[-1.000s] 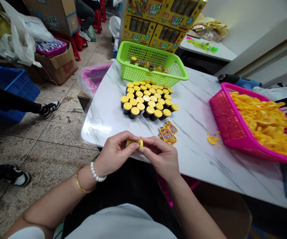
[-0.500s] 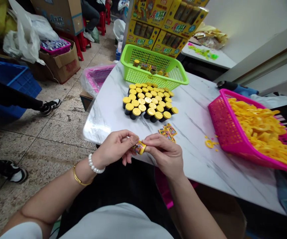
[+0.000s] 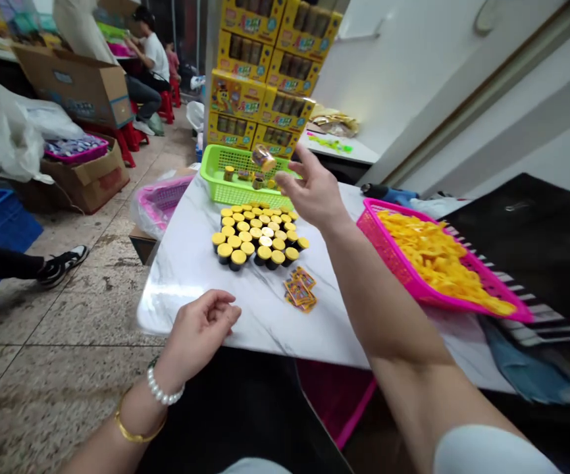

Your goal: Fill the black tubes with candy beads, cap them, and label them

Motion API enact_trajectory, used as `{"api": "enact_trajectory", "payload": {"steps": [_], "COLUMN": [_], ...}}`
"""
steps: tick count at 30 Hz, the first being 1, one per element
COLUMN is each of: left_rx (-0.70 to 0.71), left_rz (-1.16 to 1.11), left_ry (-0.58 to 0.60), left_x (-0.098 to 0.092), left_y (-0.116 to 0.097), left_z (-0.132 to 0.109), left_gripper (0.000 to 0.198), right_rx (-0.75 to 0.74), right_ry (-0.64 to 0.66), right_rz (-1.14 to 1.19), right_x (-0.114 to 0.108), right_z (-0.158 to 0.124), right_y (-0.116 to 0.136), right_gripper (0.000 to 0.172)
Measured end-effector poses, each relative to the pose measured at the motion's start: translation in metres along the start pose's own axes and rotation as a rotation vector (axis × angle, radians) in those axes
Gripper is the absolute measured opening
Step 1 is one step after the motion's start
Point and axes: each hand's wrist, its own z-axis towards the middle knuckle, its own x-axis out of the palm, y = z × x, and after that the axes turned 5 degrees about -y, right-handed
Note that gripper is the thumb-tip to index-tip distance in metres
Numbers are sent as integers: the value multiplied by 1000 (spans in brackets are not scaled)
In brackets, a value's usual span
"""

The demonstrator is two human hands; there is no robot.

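A small jar with a yellow lid and a printed label [image 3: 264,158] is in the air over the green basket [image 3: 226,192], blurred and tilted. My right hand [image 3: 313,187] reaches out just right of it, open, fingers apart and no longer touching it. Low over the table's front edge is my left hand [image 3: 205,329], its fingers loosely curled with a gap at the thumb and nothing visible in them. Between hands and basket stand several black jars with yellow lids [image 3: 243,237], packed in rows. Right of my left hand lies a small pile of printed labels [image 3: 299,289].
A pink basket of yellow plastic pieces [image 3: 428,253] stands at the right. Stacked yellow boxes [image 3: 265,79] rise behind the green basket. Left of the table is a pink bin [image 3: 159,201] with a plastic liner. A person in white [image 3: 154,56] sits at the far left.
My right hand has moved forward from the table edge and let go of the labelled jar over the green basket. My left hand has released it and dropped left. The camera view has tilted upward.
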Motion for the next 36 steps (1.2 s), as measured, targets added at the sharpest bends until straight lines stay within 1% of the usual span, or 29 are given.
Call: {"api": "enact_trajectory", "payload": {"steps": [1, 2, 4, 6, 7, 9, 11, 13, 16, 19, 22, 24, 26, 27, 28, 29, 30, 32, 33, 34, 36], "left_rx": [7, 7, -6, -12, -10, 0, 3, -5, -18, -33, -4, 45, 81, 88, 92, 90, 94, 116, 137, 162, 226], "left_rz": [0, -15, -53, -65, -61, -50, -39, -30, -27, 24, 30, -4, -51, -64, -67, -55, -33, 28, 72, 128, 245], "left_ry": [-12, -21, -21, -15, -15, -20, -30, -36, -18, 34, 16, -4, -36, -58, -82, -92, -100, -79, -74, -75, -101], "left_x": [-1, -1, -3, -3, -3, -2, 0, 2, 2, 5, 15, 24, 30, 31, 31, 30, 28, 25, 23, 23, 23], "left_y": [2, 3, 5, 6, 5, 4, 2, 1, 1, -1, -7, -13, -18, -20, -21, -21, -20, -16, -13, -9, -2], "left_z": [-1, -3, -4, -3, -3, -1, -1, -2, -2, 0, 1, -2, -6, -8, -10, -11, -12, -11, -9, -8, -3], "left_gripper": [40, 40, 39, 38, 38, 38, 39, 42, 48, 53, 56, 54, 47, 43, 39, 35, 32, 27, 25, 23, 18], "right_rx": [-2, 0, 26, 115, 171, 240, 240, 194, 102, -37, -183, -246, -247, -206, -131, -22, 115, 418, 540, 622, 686], "right_ry": [21, 61, 156, 189, 194, 201, 189, 162, 112, -1, -135, -184, -192, -192, -183, -165, -123, 45, 142, 215, 281], "right_rz": [-103, -202, -318, -370, -381, -363, -333, -333, -372, -346, -259, -205, -146, -99, -39, 36, 122, 283, 332, 351, 320], "right_x": [-8, -17, -35, -51, -55, -58, -54, -49, -46, -42, -29, -16, -3, 2, 6, 9, 10, 12, 12, 13, 16], "right_z": [-9, -26, -78, -132, -154, -182, -192, -189, -181, -181, -192, -202, -211, -214, -216, -217, -218, -217, -217, -217, -217], "right_y": [-3, -7, -14, -24, -30, -40, -45, -46, -45, -40, -22, 0, 24, 33, 41, 46, 49, 48, 47, 45, 41], "right_gripper": [39, 32, 22, 19, 19, 19, 16, 13, 16, 18, 9, 12, 14, 13, 10, 10, 13, 24, 27, 27, 24]}}
